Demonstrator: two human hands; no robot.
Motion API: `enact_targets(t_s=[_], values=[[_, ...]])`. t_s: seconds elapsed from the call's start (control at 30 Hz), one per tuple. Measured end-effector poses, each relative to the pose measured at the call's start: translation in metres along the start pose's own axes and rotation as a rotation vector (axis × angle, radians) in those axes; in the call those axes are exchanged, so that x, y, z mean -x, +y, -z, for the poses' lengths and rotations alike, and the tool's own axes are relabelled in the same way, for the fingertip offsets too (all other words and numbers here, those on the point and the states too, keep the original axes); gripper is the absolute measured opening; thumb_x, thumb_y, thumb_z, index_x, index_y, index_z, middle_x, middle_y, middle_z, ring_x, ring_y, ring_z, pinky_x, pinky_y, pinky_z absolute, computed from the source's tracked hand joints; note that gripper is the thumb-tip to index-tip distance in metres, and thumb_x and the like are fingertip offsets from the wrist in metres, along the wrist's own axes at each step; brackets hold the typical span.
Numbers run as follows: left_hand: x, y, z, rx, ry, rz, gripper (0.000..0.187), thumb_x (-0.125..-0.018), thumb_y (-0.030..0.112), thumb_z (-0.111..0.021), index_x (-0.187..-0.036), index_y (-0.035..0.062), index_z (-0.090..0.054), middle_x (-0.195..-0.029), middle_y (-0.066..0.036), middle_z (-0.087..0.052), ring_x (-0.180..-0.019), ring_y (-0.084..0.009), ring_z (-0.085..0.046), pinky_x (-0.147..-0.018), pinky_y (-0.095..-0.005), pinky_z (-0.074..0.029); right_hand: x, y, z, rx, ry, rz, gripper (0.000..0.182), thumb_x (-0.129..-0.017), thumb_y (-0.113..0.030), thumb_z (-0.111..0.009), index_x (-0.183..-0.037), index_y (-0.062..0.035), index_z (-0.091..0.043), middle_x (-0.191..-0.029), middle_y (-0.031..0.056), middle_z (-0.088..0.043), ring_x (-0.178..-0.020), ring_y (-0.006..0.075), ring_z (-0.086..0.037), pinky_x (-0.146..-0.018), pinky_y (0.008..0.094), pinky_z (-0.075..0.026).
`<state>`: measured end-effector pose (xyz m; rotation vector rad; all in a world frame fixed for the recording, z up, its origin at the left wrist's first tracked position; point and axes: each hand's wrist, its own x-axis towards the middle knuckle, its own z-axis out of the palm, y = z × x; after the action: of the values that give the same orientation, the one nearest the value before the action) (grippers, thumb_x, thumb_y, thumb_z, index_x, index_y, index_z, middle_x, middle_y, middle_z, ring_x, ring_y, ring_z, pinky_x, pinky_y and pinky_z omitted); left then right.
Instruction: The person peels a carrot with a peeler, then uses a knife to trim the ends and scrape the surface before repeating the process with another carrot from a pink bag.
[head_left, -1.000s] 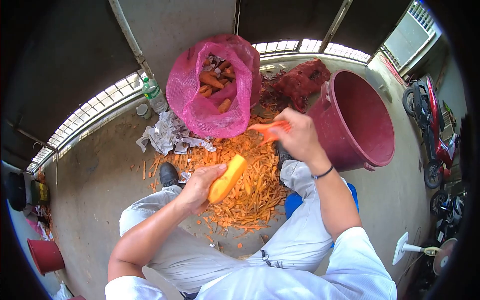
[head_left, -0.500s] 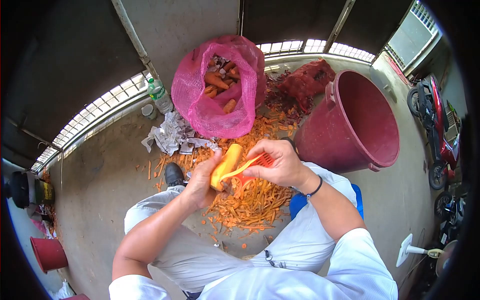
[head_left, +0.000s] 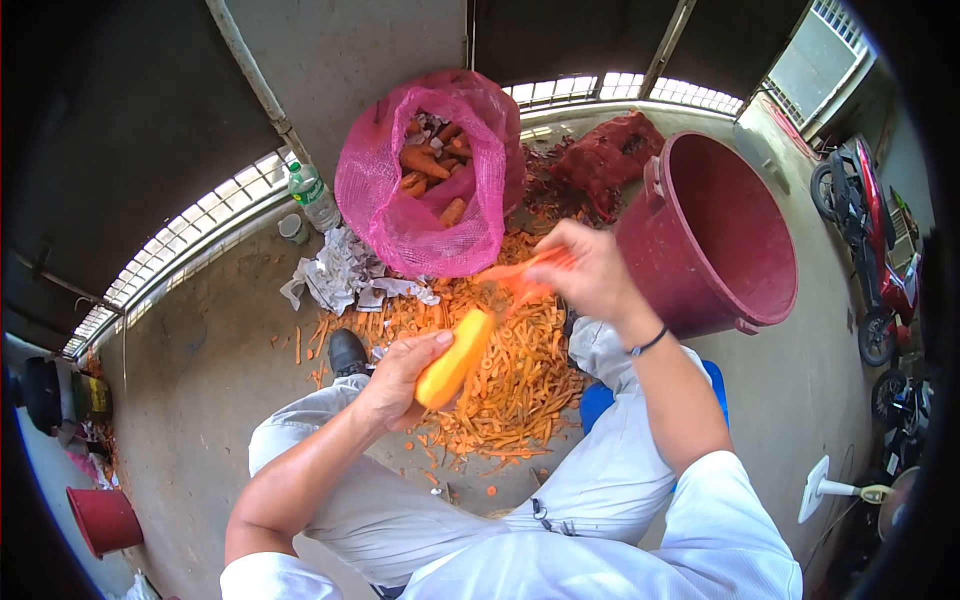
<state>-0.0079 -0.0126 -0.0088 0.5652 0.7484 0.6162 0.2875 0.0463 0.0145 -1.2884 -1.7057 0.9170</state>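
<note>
A peeled orange carrot (head_left: 455, 358) is held in the left hand (head_left: 400, 375); the fingers (head_left: 425, 345) are closed around its lower end, and its upper end points up and away from them. An orange plastic peeler (head_left: 520, 276) is gripped by the right hand (head_left: 590, 272), whose fingers are curled tightly on the handle; the tool is blurred. The peeler is seen just beyond the upper tip of the carrot, and whether it touches the tip cannot be told. Under both hands a heap of orange carrot peelings (head_left: 520, 380) is spread on the concrete floor (head_left: 200, 370). Beyond the fingers an open pink mesh sack (head_left: 400, 220) with unpeeled carrots (head_left: 425, 165) inside is placed. To the right of the right hand a large dark red plastic bucket (head_left: 720, 240) is standing. A clear plastic bottle with a green cap (head_left: 312, 195) is found left of the sack.
</note>
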Motion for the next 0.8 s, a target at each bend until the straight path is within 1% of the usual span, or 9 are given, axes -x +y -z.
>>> enact_targets(t_s=[0.03,0.13,0.27,0.4,0.5,0.53,0.6,0.67,0.8], values=[[0.004,0.001,-0.001,-0.045,-0.017,0.030,0.038,-0.104,0.035,-0.060,-0.120,0.0012,-0.064,-0.092,-0.011,-0.068,-0.068,-0.0202,-0.066,-0.056,-0.0357,-0.054,-0.008,0.015,0.017,0.371,0.091,0.080,0.021,-0.082,-0.009,-0.084,-0.093,0.0005,-0.069,-0.083,0.0089,-0.074,-0.077,0.0127,-0.070,-0.069,0.0307,-0.056],[0.003,0.005,-0.004,0.012,-0.030,0.018,0.036,-0.106,0.033,-0.056,-0.125,0.0030,-0.063,-0.094,-0.006,-0.068,-0.069,-0.0155,-0.064,-0.057,-0.0316,-0.052,-0.015,0.034,0.032,0.145,0.305,-0.098,0.021,-0.083,-0.008,-0.084,-0.095,0.0006,-0.069,-0.085,0.0099,-0.074,-0.079,0.0128,-0.071,-0.070,0.0306,-0.057],[-0.010,0.006,0.012,0.141,0.126,0.079,0.040,-0.108,0.044,-0.047,-0.125,0.0098,-0.059,-0.092,-0.008,-0.067,-0.064,-0.0187,-0.061,-0.055,-0.0362,-0.047,-0.003,0.008,0.003,-0.269,0.136,-0.026,0.025,-0.084,-0.002,-0.083,-0.103,-0.0001,-0.066,-0.094,0.0065,-0.072,-0.085,0.0104,-0.069,-0.076,0.0259,-0.058],[-0.018,-0.002,0.016,0.147,0.214,0.089,0.040,-0.106,0.049,-0.048,-0.122,0.0143,-0.059,-0.089,-0.007,-0.068,-0.066,-0.0190,-0.062,-0.057,-0.0362,-0.045,0.024,-0.030,-0.041,-0.292,-0.204,0.064,0.028,-0.081,-0.005,-0.088,-0.099,0.0004,-0.067,-0.088,0.0060,-0.072,-0.081,0.0111,-0.070,-0.071,0.0259,-0.057],[-0.016,-0.002,0.005,0.116,0.201,0.083,0.039,-0.106,0.050,-0.049,-0.124,0.0164,-0.059,-0.096,-0.005,-0.069,-0.073,-0.0171,-0.064,-0.060,-0.0366,-0.048,0.030,-0.039,-0.053,-0.082,-0.212,0.340,0.026,-0.080,-0.010,-0.089,-0.095,0.0000,-0.069,-0.084,0.0080,-0.072,-0.074,0.0121,-0.070,-0.065,0.0270,-0.054],[-0.015,0.000,-0.003,0.100,0.224,0.076,0.039,-0.106,0.049,-0.049,-0.126,0.0168,-0.060,-0.099,-0.004,-0.069,-0.076,-0.0166,-0.065,-0.063,-0.0365,-0.049,0.030,-0.039,-0.054,-0.083,-0.210,0.337,0.026,-0.080,-0.010,-0.089,-0.095,0.0000,-0.069,-0.084,0.0080,-0.072,-0.074,0.0121,-0.070,-0.065,0.0270,-0.054],[-0.014,-0.001,-0.008,0.116,0.233,0.103,0.040,-0.106,0.048,-0.050,-0.129,0.0166,-0.059,-0.105,-0.004,-0.069,-0.081,-0.0170,-0.066,-0.065,-0.0364,-0.052,0.030,-0.038,-0.053,-0.009,-0.228,0.344,0.024,-0.082,-0.015,-0.085,-0.095,-0.0030,-0.069,-0.084,0.0097,-0.072,-0.075,0.0214,-0.072,-0.068,0.0320,-0.056],[-0.014,-0.002,-0.010,0.161,0.186,0.079,0.039,-0.108,0.042,-0.047,-0.124,0.0089,-0.058,-0.100,-0.009,-0.068,-0.075,-0.0203,-0.067,-0.060,-0.0373,-0.054,0.031,-0.040,-0.050,0.001,-0.231,0.329,0.023,-0.082,-0.014,-0.085,-0.095,-0.0028,-0.069,-0.084,0.0099,-0.072,-0.075,0.0207,-0.072,-0.068,0.0315,-0.056],[-0.010,0.002,-0.016,0.180,0.166,0.060,0.038,-0.107,0.042,-0.051,-0.119,0.0075,-0.062,-0.096,-0.009,-0.069,-0.075,-0.0193,-0.067,-0.060,-0.0366,-0.054,0.030,-0.051,-0.046,-0.079,-0.238,0.239,0.023,-0.083,-0.013,-0.085,-0.095,-0.0016,-0.069,-0.085,0.0102,-0.072,-0.077,0.0186,-0.073,-0.068,0.0301,-0.056]])
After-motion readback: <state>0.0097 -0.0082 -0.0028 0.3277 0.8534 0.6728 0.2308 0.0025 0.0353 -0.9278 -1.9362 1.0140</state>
